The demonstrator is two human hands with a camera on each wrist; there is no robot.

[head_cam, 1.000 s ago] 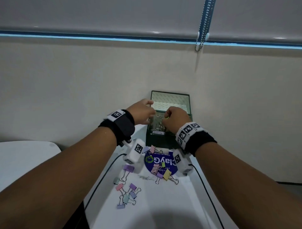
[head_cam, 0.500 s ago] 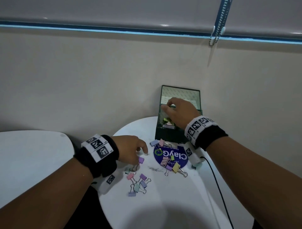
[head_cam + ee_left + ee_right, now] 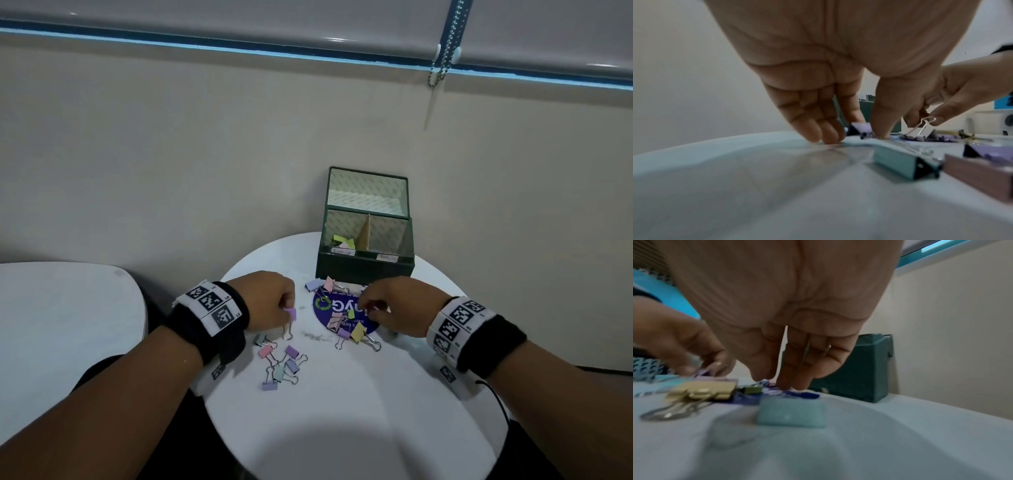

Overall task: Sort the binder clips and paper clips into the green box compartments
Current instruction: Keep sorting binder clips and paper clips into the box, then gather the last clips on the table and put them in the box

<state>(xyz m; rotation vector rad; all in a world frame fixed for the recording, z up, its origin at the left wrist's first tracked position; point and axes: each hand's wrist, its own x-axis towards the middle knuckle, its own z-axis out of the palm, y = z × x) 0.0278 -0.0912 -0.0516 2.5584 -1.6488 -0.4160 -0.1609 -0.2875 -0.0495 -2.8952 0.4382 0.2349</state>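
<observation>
Fingers (image 3: 875,128) of my left hand (image 3: 270,301) now pinch a purple binder clip (image 3: 290,313) on the table (image 3: 342,411); my right hand (image 3: 397,308), back from the green box (image 3: 366,270), closes fingertips over clips by the blue sticker (image 3: 322,305), its hold unclear. Another load begins.

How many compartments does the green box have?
2, side by side: the left compartment holds clips; the right compartment shows none, but its floor is hidden.

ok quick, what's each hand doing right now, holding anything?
Left hand: pinching a purple binder clip on the table.
Right hand: fingertips down among the clips on the blue sticker; a grip cannot be told.
</observation>
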